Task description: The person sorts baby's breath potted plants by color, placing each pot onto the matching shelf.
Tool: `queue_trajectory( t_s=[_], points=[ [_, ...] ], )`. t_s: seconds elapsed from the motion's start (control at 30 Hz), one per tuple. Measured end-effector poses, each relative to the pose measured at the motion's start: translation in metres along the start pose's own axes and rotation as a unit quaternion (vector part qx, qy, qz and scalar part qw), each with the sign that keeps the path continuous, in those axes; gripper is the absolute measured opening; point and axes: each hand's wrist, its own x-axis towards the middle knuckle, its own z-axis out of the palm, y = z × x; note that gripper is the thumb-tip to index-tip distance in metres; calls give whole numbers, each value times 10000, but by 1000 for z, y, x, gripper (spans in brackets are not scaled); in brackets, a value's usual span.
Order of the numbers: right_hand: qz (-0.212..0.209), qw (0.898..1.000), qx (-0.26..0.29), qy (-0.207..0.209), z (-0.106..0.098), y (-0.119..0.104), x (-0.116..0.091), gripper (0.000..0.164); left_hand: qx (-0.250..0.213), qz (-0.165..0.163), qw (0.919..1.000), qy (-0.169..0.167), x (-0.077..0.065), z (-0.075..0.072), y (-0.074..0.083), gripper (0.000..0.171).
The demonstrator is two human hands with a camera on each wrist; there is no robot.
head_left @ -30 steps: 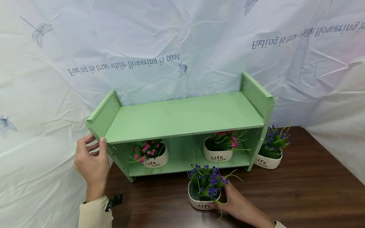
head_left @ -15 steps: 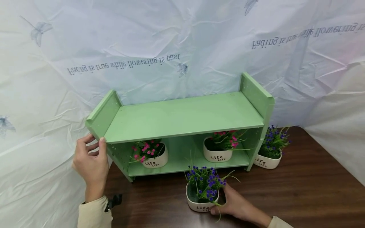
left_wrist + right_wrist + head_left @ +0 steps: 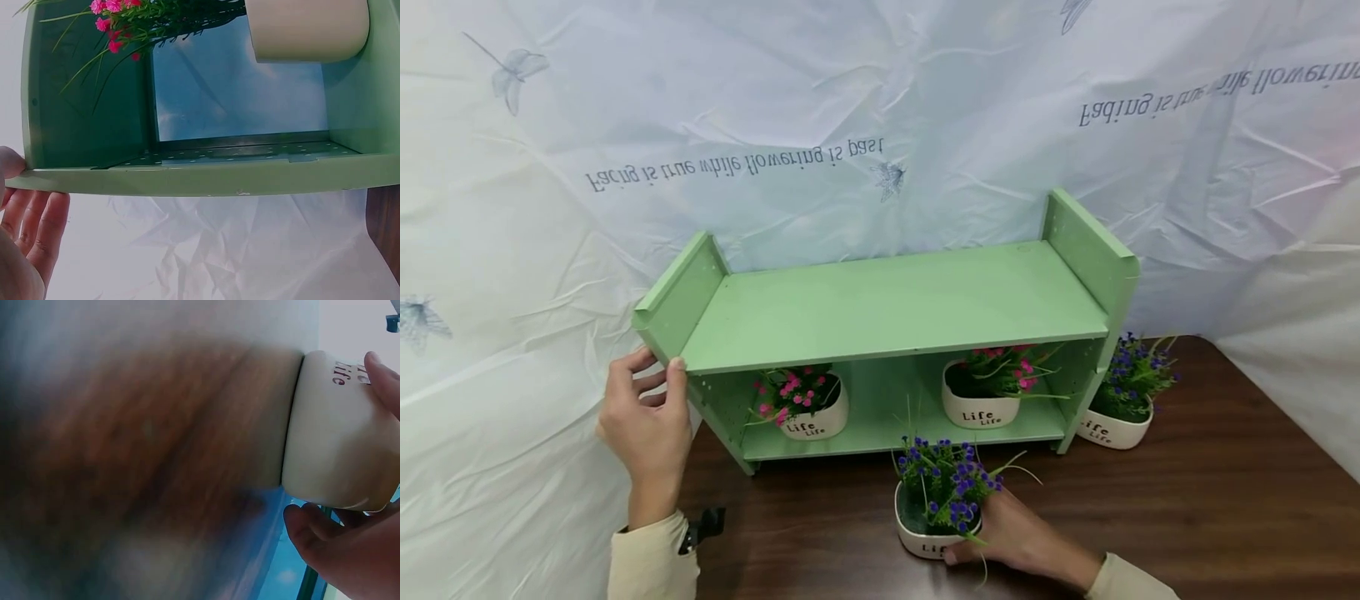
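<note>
Your right hand curls round the blue-flowered pot at lower centre, on the table; leaves hide your fingertips and part of the "Life" lettering. Your left hand pinches the green shelf at its left panel, thumb in front. 2 pink-flowered pots sit half-shadowed inside.

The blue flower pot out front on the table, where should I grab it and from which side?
Grip the blue flower pot by its white rounded wall, low down, coming from its right side, where the right hand already wraps it. The flowers and long leaves spill over the rim, so a top grasp would likely crush them. The green shelf stands close behind, and the left hand steadies its end panel.
</note>
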Motion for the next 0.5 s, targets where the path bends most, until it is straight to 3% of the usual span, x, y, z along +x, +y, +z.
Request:
queue_trajectory(
  t_s=[0.3,0.5],
  points=[
    [-155,9970,-713,-250,-2,-2,1,93,-43,-69,9998,159,-1,0,1,34],
    [-349,9966,-737,-140,-3,0,4,93,-100,-105,9997,178,-1,2,4,34]
  ],
)
